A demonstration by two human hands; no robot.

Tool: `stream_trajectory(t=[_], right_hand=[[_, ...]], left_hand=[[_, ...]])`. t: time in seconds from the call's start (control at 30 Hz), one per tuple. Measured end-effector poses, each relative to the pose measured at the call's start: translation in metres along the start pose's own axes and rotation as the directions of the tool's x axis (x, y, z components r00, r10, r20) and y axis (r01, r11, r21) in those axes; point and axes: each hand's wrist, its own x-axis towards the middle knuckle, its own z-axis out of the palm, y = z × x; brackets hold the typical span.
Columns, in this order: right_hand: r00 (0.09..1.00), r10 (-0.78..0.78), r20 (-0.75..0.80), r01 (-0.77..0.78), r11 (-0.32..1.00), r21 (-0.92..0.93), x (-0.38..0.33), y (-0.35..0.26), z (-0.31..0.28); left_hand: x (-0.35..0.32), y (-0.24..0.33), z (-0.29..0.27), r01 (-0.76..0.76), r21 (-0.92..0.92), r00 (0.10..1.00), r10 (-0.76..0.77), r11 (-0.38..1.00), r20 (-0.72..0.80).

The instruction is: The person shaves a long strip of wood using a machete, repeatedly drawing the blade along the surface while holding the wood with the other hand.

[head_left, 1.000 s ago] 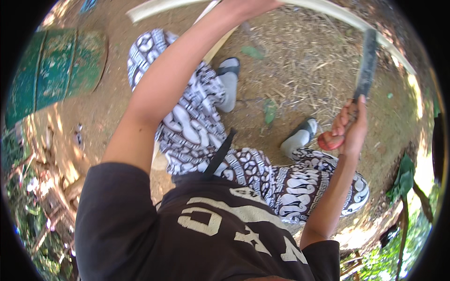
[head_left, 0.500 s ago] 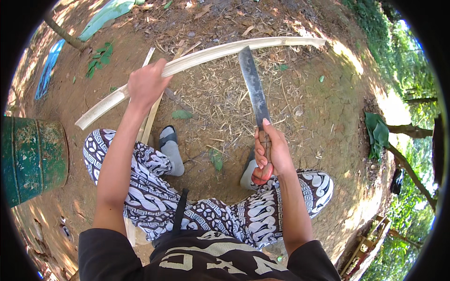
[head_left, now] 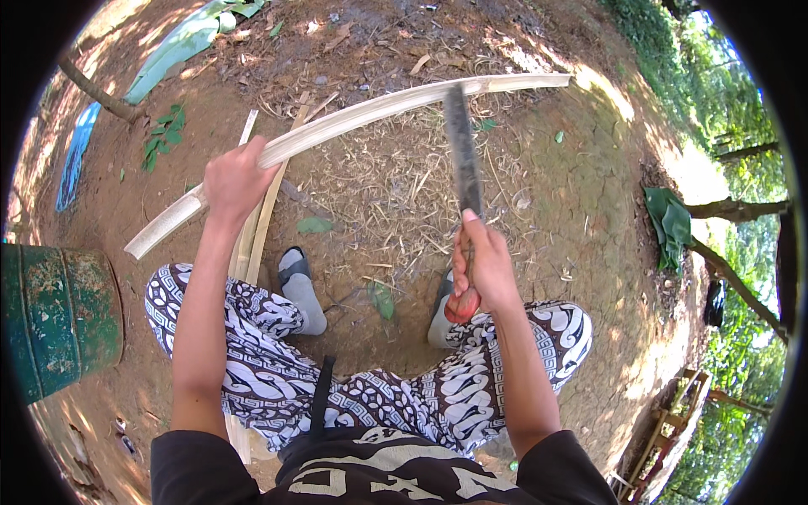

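Out over the bare dirt in front of my knees, I'm holding a long pale bamboo strip (head_left: 370,114) up off the ground, my left hand (head_left: 236,181) clenched around it toward its near end. My right hand (head_left: 481,261) is gripping the red handle of a machete (head_left: 461,160), the blade pointing away from me and crossing the strip near its far third; whether the edge is actually biting into the strip or just resting against it, I can't tell from here. I'm reading this as the trimming step, shaving or splitting the strip. The next stroke, as I judge it, is calling for a steady left grip and a blade line running away from the body.

Room is looking decent ahead: scattered dry shavings, a few leaves, open ground beyond the strip's far tip. Closer in it's getting tighter. My sandalled feet (head_left: 303,290) are sitting just below the blade's path, more cut strips (head_left: 257,227) are lying under my left wrist, and a green drum (head_left: 55,320) is standing close at my left.
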Motion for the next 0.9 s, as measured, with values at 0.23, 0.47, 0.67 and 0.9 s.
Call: stream_trajectory(t=[0.23, 0.47, 0.67, 0.9], right_hand=[[0.993, -0.037, -0.115, 0.036, 0.999, -0.016, 0.016, -0.005, -0.008], [0.99, -0.034, -0.134, 0.045, 0.995, 0.086, 0.019, -0.01, -0.006], [1.0, -0.026, -0.013, 0.025, 0.996, -0.082, 0.009, 0.0, -0.006], [0.988, -0.152, 0.008, 0.143, 0.905, -0.401, 0.005, 0.013, 0.006]], left_hand=[[0.001, 0.004, -0.005, -0.033, 0.03, 0.999, 0.033, 0.999, 0.004], [-0.002, 0.01, 0.0, -0.055, 0.024, 0.998, 0.056, 0.998, -0.012], [-0.002, 0.005, -0.002, 0.003, 0.001, 1.0, -0.003, 1.0, 0.028], [0.0, 0.007, 0.0, 0.038, 0.016, 0.998, -0.039, 0.999, 0.044]])
